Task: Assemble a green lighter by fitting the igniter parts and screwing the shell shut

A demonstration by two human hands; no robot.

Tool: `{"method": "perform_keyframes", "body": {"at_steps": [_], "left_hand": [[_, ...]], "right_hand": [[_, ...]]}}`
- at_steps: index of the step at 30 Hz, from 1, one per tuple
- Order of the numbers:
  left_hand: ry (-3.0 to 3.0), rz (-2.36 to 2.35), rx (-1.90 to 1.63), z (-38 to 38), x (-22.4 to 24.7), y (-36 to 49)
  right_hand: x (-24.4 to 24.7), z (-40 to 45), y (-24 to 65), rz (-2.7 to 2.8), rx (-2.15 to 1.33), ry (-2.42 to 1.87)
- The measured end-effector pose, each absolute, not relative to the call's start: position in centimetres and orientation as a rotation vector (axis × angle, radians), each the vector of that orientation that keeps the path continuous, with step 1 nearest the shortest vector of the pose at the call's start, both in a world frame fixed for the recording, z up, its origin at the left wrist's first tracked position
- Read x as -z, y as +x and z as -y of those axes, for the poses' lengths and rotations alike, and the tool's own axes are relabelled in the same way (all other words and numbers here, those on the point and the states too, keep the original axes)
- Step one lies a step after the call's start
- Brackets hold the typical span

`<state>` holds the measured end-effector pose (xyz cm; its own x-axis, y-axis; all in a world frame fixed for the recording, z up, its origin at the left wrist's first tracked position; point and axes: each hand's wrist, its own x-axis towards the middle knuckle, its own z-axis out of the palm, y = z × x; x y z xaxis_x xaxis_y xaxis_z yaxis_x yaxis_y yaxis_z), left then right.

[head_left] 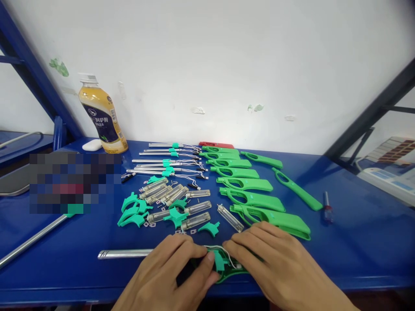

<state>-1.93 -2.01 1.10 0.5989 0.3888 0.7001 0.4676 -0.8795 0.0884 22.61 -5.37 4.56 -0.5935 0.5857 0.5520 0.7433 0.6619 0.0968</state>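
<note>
At the table's front edge lies a green lighter shell [227, 276] with a teal part [219, 261] and a white wire in it. A silver tube [125, 254] sticks out from it to the left. My left hand [175, 270] is closed, thumb and fingers pinching the shell's left end beside the teal part. My right hand [270, 259] covers the shell's right end, fingers bent together on it and the wire. What lies beneath the right palm is hidden.
Behind my hands lie clear fuel tanks [196, 221], teal pieces [131, 218], wired metal tubes [152, 171], green shells [259, 201], and a red shell [216, 144]. A bottle [103, 119] stands back left; a small screwdriver [328, 211] lies right.
</note>
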Motion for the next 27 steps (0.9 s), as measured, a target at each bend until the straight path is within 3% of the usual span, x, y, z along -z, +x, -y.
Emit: {"method": "perform_keyframes", "body": {"at_steps": [19, 27], "left_hand": [[-2.742, 0.785, 1.32, 2.3, -1.7, -2.8], [-2.724, 0.922, 1.106, 1.2, -2.2, -4.9]], "right_hand": [[-2.8, 5.3, 23.0, 2.303, 0.27, -1.053], [-2.7, 5.5, 23.0, 2.277, 0.181, -1.081]]}}
